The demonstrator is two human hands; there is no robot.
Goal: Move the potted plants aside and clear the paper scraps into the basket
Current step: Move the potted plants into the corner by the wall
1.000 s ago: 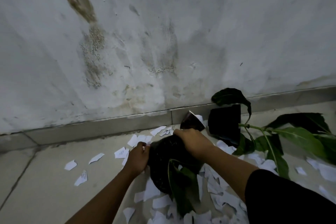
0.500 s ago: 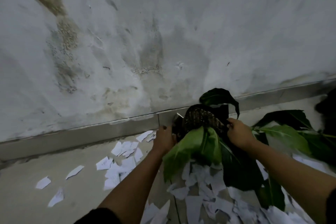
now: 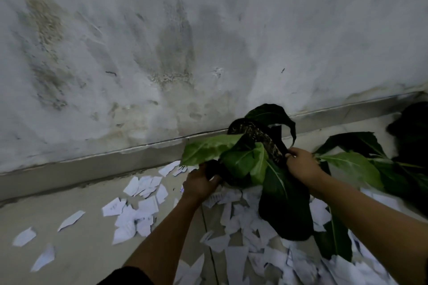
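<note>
The potted plant (image 3: 249, 159) is hanging between both hands, near the floor's wall edge: the left hand (image 3: 199, 183) is gripping its black bag from below, the right hand (image 3: 302, 164) is pinching the rim. Since the earlier frame the leaves have swung leftward over paper scraps (image 3: 139, 210).

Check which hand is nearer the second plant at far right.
Right. The right hand grips the held pot's rim right beside the second plant's leaves; the left hand grips the pot's opposite side.
</note>
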